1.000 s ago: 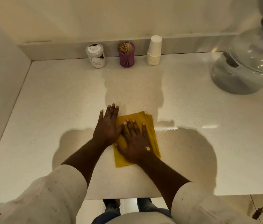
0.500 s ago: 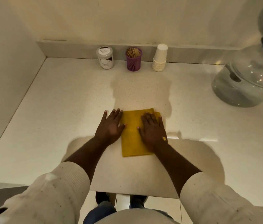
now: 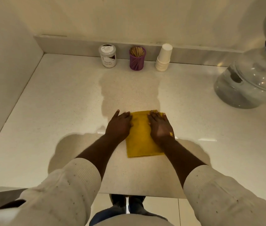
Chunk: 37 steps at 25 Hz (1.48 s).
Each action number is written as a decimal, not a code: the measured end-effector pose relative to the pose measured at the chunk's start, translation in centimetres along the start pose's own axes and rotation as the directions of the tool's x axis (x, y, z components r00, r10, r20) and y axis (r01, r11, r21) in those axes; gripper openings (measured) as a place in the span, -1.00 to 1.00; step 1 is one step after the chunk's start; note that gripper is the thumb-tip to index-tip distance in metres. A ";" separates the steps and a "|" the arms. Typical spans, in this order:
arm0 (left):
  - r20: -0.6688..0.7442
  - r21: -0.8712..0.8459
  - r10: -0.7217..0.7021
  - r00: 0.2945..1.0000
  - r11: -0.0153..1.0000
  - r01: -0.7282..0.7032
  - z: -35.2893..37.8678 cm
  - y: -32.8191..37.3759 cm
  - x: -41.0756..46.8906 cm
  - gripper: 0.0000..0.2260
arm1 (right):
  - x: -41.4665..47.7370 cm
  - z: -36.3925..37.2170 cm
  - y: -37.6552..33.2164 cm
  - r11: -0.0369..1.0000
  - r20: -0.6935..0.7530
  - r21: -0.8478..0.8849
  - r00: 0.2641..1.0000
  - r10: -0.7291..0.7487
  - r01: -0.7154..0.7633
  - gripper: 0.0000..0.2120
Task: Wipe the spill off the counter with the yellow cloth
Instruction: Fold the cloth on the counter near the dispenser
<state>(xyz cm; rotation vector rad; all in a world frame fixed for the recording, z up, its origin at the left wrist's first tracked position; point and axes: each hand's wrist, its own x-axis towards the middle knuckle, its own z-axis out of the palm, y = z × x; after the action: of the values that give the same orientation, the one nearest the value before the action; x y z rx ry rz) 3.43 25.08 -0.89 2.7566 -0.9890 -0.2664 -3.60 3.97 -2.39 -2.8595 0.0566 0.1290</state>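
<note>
The yellow cloth (image 3: 143,137) lies folded and flat on the white counter (image 3: 63,111), near its front edge. My right hand (image 3: 161,127) presses palm down on the cloth's right half, fingers together and pointing away from me. Resting flat beside the cloth is my left hand (image 3: 118,126), its fingers just over the left edge. A duller patch (image 3: 129,92) stretches from the cloth toward the back wall; I cannot tell whether it is wet or a shadow. Small glossy streaks (image 3: 101,132) shine left of my left hand.
Against the back ledge stand a white jar (image 3: 107,56), a purple holder of toothpicks (image 3: 137,58) and a stack of paper cups (image 3: 163,58). A large clear water bottle (image 3: 246,85) sits at the right. A wall closes off the left side.
The cloth has turned from slanted to square with the counter edge. My right hand slid from the cloth's middle to its right half. My left hand stayed at the left edge.
</note>
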 end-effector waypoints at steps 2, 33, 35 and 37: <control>-0.037 -0.029 0.026 0.999 0.999 -0.027 0.1 0.2 -0.1 -0.61 | -0.1 -0.2 -0.4 1.000 -0.005 0.002 1.000 0.006 -0.006 -0.56; -0.183 0.079 0.185 0.966 0.982 -0.173 -2.6 1.8 1.4 -0.70 | -3.9 -3.7 -1.6 0.985 -0.302 0.018 0.938 0.169 -0.172 -0.59; -0.191 0.076 0.226 0.955 0.974 -0.215 -3.6 2.7 2.1 -0.71 | -4.6 -4.9 -1.3 0.981 -0.353 0.051 0.915 0.194 -0.188 -0.59; -0.222 0.061 0.272 0.936 0.962 -0.265 -4.3 3.7 2.6 -0.73 | -5.4 -5.9 -0.8 0.974 -0.372 0.065 0.901 0.224 -0.215 -0.60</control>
<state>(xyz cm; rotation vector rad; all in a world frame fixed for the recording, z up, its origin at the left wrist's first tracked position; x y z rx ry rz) 4.15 21.14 3.93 2.5609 -1.2926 0.1078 -8.44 3.26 3.99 -2.8033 0.4563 -0.3786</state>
